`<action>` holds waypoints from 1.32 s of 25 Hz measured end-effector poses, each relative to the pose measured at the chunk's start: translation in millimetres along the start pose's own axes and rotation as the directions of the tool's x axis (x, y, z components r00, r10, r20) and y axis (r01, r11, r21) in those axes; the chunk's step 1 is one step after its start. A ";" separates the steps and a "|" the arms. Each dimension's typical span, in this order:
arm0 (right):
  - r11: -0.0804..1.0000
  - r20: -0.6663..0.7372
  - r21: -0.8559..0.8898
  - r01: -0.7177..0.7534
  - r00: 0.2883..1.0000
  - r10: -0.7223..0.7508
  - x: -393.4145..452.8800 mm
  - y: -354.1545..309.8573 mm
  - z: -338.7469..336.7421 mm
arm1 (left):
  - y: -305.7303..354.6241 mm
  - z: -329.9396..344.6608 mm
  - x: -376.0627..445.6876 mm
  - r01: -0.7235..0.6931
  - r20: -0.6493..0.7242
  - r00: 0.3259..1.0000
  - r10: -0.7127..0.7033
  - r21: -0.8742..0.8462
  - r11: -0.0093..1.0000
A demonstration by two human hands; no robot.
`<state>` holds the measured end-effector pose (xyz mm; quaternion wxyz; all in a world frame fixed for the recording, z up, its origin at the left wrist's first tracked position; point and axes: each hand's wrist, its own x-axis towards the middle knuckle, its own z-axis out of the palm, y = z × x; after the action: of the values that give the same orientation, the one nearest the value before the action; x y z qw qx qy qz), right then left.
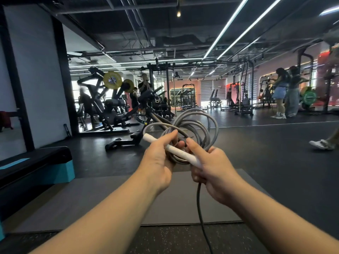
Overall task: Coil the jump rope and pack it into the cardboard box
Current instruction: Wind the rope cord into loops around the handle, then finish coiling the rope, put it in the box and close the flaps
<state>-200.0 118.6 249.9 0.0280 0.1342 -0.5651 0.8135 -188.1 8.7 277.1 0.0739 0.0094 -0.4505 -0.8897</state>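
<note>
The left hand [159,163] is closed around the white handle [172,150] of the jump rope [194,125], its forefinger laid along the top of the handle and pointing toward the far end, the thumb hidden beneath. The right hand [213,168] is clenched around the near end of that same handle together with the gathered loops of grey cord, thumb raised and pressing against the bundle. The handle lies slantwise between the two hands, its far tip up and to the left, its near end buried in the right fist. Above the hands the cord stands in several overlapping loops, roughly circular, rising in front of the gym floor; one wider loop bulges out to the left past the handle tip. From under the right hand a single dark strand [200,208] hangs straight down and runs off the bottom of the view; whether a second handle is on it cannot be seen. Both forearms reach in bare from the lower corners. Beneath them lies a grey mat [113,200] on speckled black flooring. To the left stands a black and teal step platform [36,169]. Beyond the rope are weight machines [113,99] with yellow plates, and several people stand farther back among racks and mirrors. No cardboard box appears in view.
</note>
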 end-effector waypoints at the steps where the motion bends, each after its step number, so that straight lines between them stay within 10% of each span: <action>1: 0.998 0.042 -0.025 -0.058 0.997 0.059 1.3 -8.0 -5.0 | 4.5 -1.0 -3.4 0.023 0.068 0.997 -0.023 -0.004 1.000; 7: 0.948 0.221 -0.124 -0.293 0.923 0.314 11.7 -32.8 -23.8 | 11.0 -7.2 -14.2 0.128 0.232 0.965 -0.121 -0.018 0.992; 13: 0.935 0.286 -0.125 -0.331 0.891 0.353 17.0 -39.7 -27.5 | 0.5 4.6 -8.4 0.058 0.088 0.995 -0.039 -0.218 0.974; 22: 0.933 0.550 0.321 -0.163 0.834 -0.043 -6.9 1.0 -26.8 | -8.5 24.8 3.1 -0.095 -0.252 0.968 0.009 -0.330 0.939; 33: 0.983 0.145 0.178 0.048 0.987 -0.074 -6.3 0.1 -7.0 | -15.1 28.2 -2.9 -0.012 -0.191 0.981 -0.030 -0.216 0.976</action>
<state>-195.2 125.7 246.0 -0.0019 0.2147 -0.4881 0.8460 -189.4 40.5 281.6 0.1138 0.0896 -0.3418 -0.9285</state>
